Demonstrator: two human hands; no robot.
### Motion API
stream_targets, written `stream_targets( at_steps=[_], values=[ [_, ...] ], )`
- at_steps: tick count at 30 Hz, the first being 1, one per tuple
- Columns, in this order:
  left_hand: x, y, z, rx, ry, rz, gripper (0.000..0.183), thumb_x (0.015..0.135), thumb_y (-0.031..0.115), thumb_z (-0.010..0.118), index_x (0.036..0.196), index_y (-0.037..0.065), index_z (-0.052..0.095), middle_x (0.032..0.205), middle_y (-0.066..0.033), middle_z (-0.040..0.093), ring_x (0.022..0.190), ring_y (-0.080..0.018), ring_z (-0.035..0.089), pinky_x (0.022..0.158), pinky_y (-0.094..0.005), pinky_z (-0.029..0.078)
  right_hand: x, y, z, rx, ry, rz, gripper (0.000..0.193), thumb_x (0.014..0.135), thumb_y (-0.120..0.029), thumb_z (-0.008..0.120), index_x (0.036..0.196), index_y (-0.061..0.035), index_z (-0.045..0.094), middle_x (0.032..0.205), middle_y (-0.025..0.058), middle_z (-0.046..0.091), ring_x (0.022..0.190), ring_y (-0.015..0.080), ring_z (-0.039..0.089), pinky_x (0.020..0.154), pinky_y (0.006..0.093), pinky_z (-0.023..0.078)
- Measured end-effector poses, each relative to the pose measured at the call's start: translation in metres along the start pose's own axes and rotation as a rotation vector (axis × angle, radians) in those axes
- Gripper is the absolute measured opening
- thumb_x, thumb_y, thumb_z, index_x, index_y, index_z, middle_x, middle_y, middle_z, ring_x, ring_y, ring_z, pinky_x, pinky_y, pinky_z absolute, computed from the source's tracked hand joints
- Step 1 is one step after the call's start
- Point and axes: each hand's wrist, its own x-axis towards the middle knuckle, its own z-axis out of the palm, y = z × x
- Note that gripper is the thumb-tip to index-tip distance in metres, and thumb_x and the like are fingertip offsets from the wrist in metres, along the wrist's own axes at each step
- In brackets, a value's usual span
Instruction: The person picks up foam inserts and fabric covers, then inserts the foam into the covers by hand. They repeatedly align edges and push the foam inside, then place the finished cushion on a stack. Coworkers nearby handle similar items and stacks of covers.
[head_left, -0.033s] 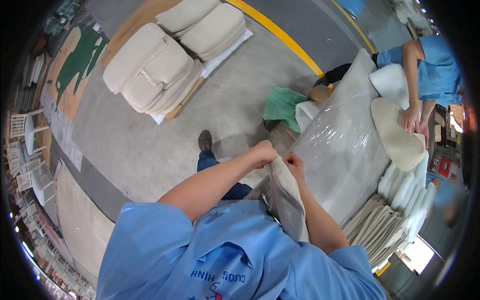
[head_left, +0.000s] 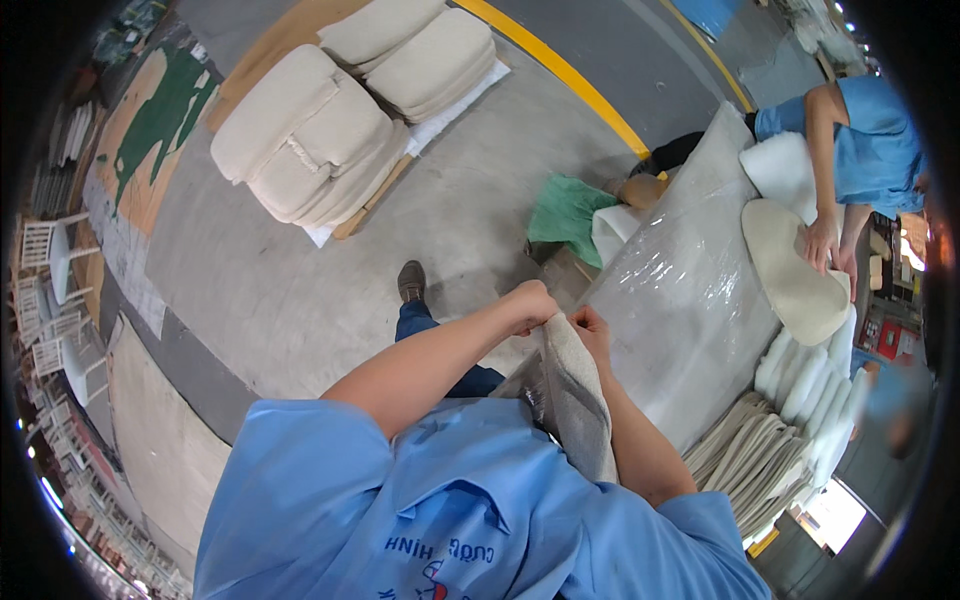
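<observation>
A beige-grey fabric cushion cover (head_left: pixel 582 418) hangs close against my body, its upper end between my two hands. The fingers of my left hand (head_left: pixel 532 305) are closed on that end in a fist. Just beside it, my right hand (head_left: pixel 590 332) pinches the same end, with the fingertips partly hidden. The cover drapes down along my right forearm. A shiny, see-through piece (head_left: pixel 537 398) shows next to it at my waist, partly covered by it. To my right stands a table wrapped in clear plastic film (head_left: pixel 690 290).
Across the table, a co-worker's hands (head_left: pixel 825 250) rest on a beige curved cushion (head_left: pixel 785 265). White pads (head_left: pixel 805 375) and folded beige covers (head_left: pixel 740 455) are stacked at the right. Stuffed beige cushions (head_left: pixel 310 145) sit on the floor ahead. A green cloth (head_left: pixel 565 215) lies beside the table.
</observation>
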Motion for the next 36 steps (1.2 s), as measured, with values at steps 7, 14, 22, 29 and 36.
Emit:
stream_targets(
  at_steps=[7,14,22,29,36],
  values=[
    [-0.009,0.013,0.002,0.116,0.058,0.075,0.017,0.080,0.005,0.069,0.088,-0.010,0.072,0.084,-0.0252,0.072,0.074,-0.0399,0.075,0.058,-0.0526,0.060,-0.030,-0.088,-0.029,-0.015,-0.013,-0.128,0.028,0.094,-0.024,0.080,0.106,-0.0003,0.072,0.086,0.0026,0.069,0.083,0.0103,0.063,0.073,0.0289,0.051],
    [-0.020,0.009,0.018,0.204,0.149,0.250,0.017,0.079,0.005,0.069,0.086,-0.009,0.076,0.080,-0.0249,0.073,0.070,-0.0365,0.076,0.059,-0.0506,0.063,-0.139,-0.172,-0.064,-0.755,0.025,-0.704,0.023,0.096,-0.016,0.077,0.112,-0.0004,0.071,0.103,0.0037,0.069,0.095,0.0144,0.065,0.081,0.0300,0.051],
    [-0.009,-0.018,0.011,0.032,0.097,0.307,0.021,0.086,0.012,0.066,0.088,-0.008,0.074,0.084,-0.0227,0.073,0.066,-0.0327,0.072,0.054,-0.0454,0.058,-0.088,-0.149,-0.074,-0.181,-0.294,-0.129,0.019,0.101,-0.019,0.073,0.101,-0.0002,0.075,0.094,0.0081,0.074,0.077,0.0123,0.066,0.066,0.0273,0.051],
    [-0.017,-0.032,0.015,0.077,0.175,0.384,0.024,0.101,0.019,0.062,0.115,0.001,0.067,0.099,-0.0100,0.070,0.087,-0.0194,0.069,0.078,-0.0366,0.058,-0.092,-0.056,-0.114,-0.048,-0.080,-0.087,0.040,0.109,-0.036,0.059,0.129,-0.0030,0.070,0.117,0.0115,0.076,0.111,0.0201,0.069,0.095,0.0358,0.054],
    [-0.091,-0.092,0.044,-0.425,-0.141,0.022,0.049,0.094,0.007,0.068,0.138,0.008,0.049,0.119,-0.0106,0.067,0.102,-0.0239,0.069,0.087,-0.0431,0.057,-0.109,0.027,-0.110,-0.128,-0.180,0.197,0.040,0.100,-0.040,0.067,0.110,-0.0015,0.074,0.098,0.0134,0.077,0.092,0.0266,0.071,0.082,0.0405,0.054]
  ],
)
